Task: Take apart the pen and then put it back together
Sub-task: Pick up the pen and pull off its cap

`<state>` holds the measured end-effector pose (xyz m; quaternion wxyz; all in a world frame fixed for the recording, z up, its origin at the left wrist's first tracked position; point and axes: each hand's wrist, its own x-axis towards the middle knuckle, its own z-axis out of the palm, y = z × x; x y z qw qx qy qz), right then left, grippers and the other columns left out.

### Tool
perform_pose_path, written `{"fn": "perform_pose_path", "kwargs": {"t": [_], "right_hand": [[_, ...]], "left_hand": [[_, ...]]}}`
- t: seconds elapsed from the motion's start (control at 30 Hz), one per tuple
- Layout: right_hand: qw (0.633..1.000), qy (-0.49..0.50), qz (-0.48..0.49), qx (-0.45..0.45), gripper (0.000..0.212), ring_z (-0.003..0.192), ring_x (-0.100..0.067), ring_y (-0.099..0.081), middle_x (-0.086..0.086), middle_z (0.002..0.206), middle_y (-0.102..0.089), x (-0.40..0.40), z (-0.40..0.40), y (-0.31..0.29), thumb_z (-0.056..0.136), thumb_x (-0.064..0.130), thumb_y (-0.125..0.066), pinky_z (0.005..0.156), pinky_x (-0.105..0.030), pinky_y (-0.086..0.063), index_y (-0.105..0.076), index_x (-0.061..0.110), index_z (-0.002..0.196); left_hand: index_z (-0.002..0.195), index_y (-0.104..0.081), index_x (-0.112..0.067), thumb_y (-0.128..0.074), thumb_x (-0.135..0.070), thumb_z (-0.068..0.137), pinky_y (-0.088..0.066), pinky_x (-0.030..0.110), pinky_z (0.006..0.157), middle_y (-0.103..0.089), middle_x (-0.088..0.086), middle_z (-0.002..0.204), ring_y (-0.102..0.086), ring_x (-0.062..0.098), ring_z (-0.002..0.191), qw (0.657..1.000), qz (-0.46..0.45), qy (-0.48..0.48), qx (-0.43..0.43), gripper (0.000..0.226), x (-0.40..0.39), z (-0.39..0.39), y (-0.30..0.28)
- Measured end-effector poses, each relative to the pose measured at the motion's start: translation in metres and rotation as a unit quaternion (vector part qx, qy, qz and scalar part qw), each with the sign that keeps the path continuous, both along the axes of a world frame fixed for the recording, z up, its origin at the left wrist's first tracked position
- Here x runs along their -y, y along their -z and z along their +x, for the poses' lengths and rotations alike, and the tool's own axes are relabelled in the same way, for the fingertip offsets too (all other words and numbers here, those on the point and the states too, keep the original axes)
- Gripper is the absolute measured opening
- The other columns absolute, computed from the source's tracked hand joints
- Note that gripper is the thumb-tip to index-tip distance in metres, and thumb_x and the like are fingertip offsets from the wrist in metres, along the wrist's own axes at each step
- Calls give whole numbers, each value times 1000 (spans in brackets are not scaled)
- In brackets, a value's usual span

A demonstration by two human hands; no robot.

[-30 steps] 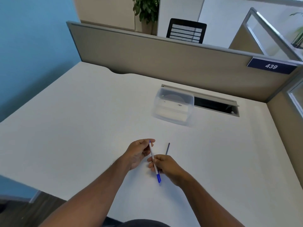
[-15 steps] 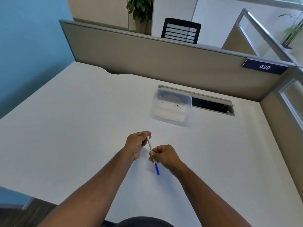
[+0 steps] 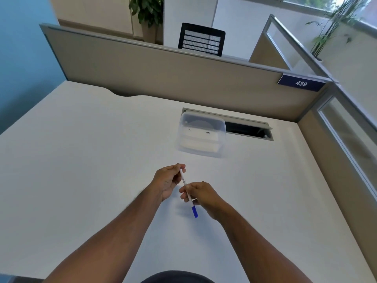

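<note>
A thin white pen (image 3: 184, 181) with a blue cap end (image 3: 194, 212) is held above the white desk (image 3: 81, 160), slanting from upper left to lower right. My left hand (image 3: 167, 180) pinches its far end between thumb and fingers. My right hand (image 3: 201, 194) grips the lower part of the barrel, the blue end sticking out below it. A dark thin part (image 3: 202, 181) just shows behind my right hand's knuckles; most of it is hidden.
A clear plastic container (image 3: 201, 137) stands on the desk beyond my hands, in front of an open cable slot (image 3: 247, 129). A beige partition (image 3: 163, 72) closes the back and right sides. A blue wall is at the left.
My right hand has slid over the thin dark part lying on the desk, hiding most of it. Both hands keep hold of the pen, which sits slightly higher in view.
</note>
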<state>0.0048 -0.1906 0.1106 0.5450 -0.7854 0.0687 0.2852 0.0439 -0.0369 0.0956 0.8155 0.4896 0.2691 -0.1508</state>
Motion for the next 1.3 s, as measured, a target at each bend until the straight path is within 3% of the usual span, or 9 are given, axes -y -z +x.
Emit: {"fn": "perform_pose_path", "kwargs": {"t": [0.13, 0.3, 0.5, 0.6, 0.7, 0.83, 0.93, 1.13, 1.3], "right_hand": [[995, 52, -80, 40, 23, 83, -24, -73, -5, 86, -78, -5, 3, 5, 93, 24, -68, 84, -37, -61, -78, 5, 84], [962, 57, -242, 113, 25, 69, -15, -59, -3, 82, -70, -12, 2, 3, 84, 32, -75, 68, -33, -51, -65, 10, 84], [997, 62, -23, -37, 34, 77, -16, -66, -7, 87, -71, -7, 4, -12, 103, 35, -53, 80, -34, -58, -68, 7, 91], [995, 56, 22, -73, 37, 72, -14, -67, -6, 84, -73, -5, 4, -15, 106, 27, -45, 73, -26, -57, -74, 5, 102], [996, 74, -55, -1, 30, 63, -13, -66, -4, 75, -74, -8, 1, -11, 100, 25, -59, 68, -26, -58, -77, 2, 93], [953, 29, -280, 108, 24, 68, -12, -70, 4, 66, -75, -7, -11, 2, 86, 32, -69, 69, -28, -54, -76, 13, 73], [965, 79, -238, 83, 24, 66, -12, -72, 4, 64, -75, -3, -18, 13, 86, 34, -68, 75, -35, -60, -74, 15, 73], [986, 119, -107, 37, 22, 63, -12, -67, -5, 77, -76, -1, -14, 19, 98, 24, -60, 77, -34, -61, -76, 10, 93], [985, 171, -27, -10, 27, 64, -15, -59, -7, 82, -66, 2, -15, 21, 96, 4, -45, 68, -28, -51, -71, 5, 103]], "left_hand": [[86, -75, -4, -60, -7, 99, -57, 30, 81, -72, 12, 91, -64, 20, 86, 999, 36, -20, -21, 20, 6, 2, 4], [80, -75, -5, -60, -5, 98, -56, 28, 79, -71, 13, 89, -60, 16, 77, 999, 26, -37, -30, 23, 14, 4, 4], [91, -73, -1, -56, -7, 101, -53, 27, 78, -70, 14, 95, -61, 18, 85, 1000, -18, 4, -21, 21, 7, 9, -2], [94, -73, -1, -55, -9, 102, -54, 26, 75, -70, 15, 98, -61, 18, 84, 999, -27, 21, -32, 21, 7, 8, -1], [87, -72, -1, -58, -7, 100, -54, 22, 68, -71, 12, 86, -61, 15, 76, 998, -12, -14, -56, 20, 12, 10, 2], [75, -64, -6, -55, -8, 103, -44, 9, 38, -69, 5, 59, -62, 2, 44, 989, -31, -128, -64, 29, -12, 38, 2], [79, -66, -4, -56, -11, 102, -49, 10, 43, -66, 10, 81, -61, 9, 66, 993, -21, -99, -59, 26, -27, 49, -5], [83, -75, -6, -65, -15, 97, -56, 16, 55, -71, 13, 89, -60, 13, 70, 991, 122, 45, -31, 19, -19, 34, 21], [83, -79, 1, -74, -16, 87, -57, 32, 71, -73, 12, 73, -60, 18, 61, 931, 344, 120, 27, 18, -22, 20, 41]]}}
